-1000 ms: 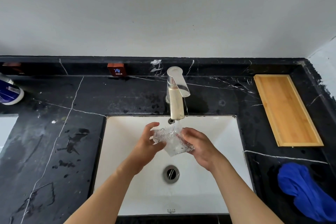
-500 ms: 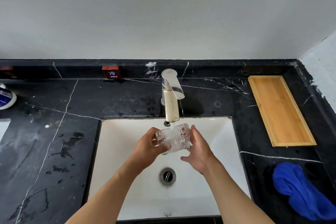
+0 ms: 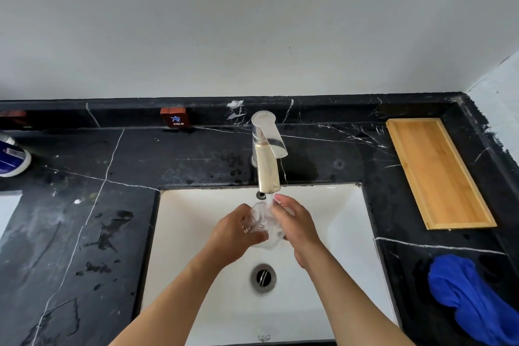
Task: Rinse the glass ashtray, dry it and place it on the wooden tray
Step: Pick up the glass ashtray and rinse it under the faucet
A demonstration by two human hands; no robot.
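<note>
The clear ribbed glass ashtray [image 3: 260,223] is held over the white sink [image 3: 345,222], under the water running from the metal faucet [image 3: 266,160]. My left hand [image 3: 234,233] grips its left side, thumb curled under it. My right hand [image 3: 295,222] covers its right side with fingers curved round the glass, hiding much of it. The wooden tray [image 3: 438,171] lies bare on the black counter at the right. A crumpled blue cloth [image 3: 471,298] sits on the counter at the front right.
The black marble counter [image 3: 84,205] has wet patches left of the sink. A blue-and-white container [image 3: 11,157] stands at the far left edge. A small red "COLD" block [image 3: 174,118] sits on the back ledge. The drain [image 3: 263,278] lies below my hands.
Both hands turned the ashtray under the stream. My right hand moved from under its lower right side up over its right side, covering more of the glass.
</note>
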